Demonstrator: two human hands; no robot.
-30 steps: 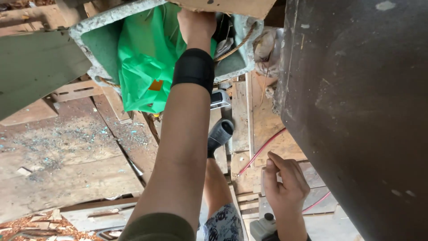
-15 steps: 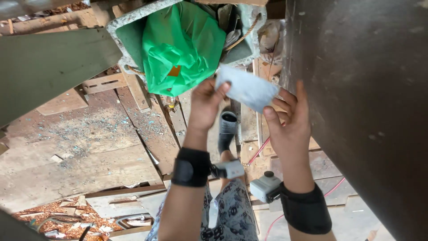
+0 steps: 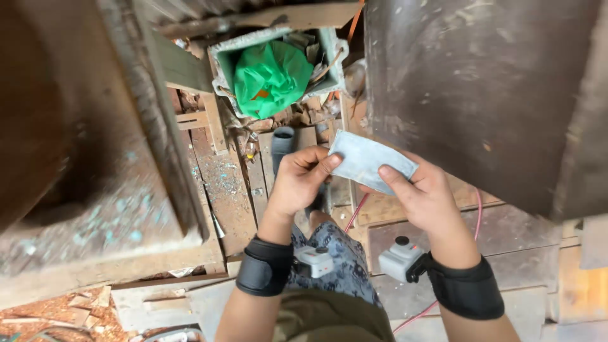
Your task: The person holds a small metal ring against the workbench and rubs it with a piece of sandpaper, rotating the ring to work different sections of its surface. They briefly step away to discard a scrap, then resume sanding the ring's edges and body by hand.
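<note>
- Left hand (image 3: 297,180) closed on the left end of a pale blue-grey flat piece (image 3: 369,161), thumb on top, other fingers tucked under.
- Right hand (image 3: 423,190) pinching the right lower edge of the same flat piece, thumb pressed on its face.
- Both hands close together, side by side, with the piece held up between them, a bit tilted.
- Black wrist band (image 3: 264,266) on the left arm, with a small white box (image 3: 315,260) stuck to it.
- Black wrist band (image 3: 465,285) on the right arm too, with a white box with a black knob (image 3: 399,256) on it.
- Patterned blue-grey cloth (image 3: 342,259) on the legs, just below the hands.
- Thin red cord (image 3: 356,213) lying on the wood planks (image 3: 228,190) on the floor under the hands.
- Grey pipe end (image 3: 283,140) on the floor, just above the left hand.
- Grey box (image 3: 218,69) farther up, with a green bag (image 3: 271,76) bunched up inside it.
- Big dark rusty plate (image 3: 481,82) on the right, beside the right hand.
- Old worn wood beam (image 3: 120,183) on the left, with bits of blue-green paint.
</note>
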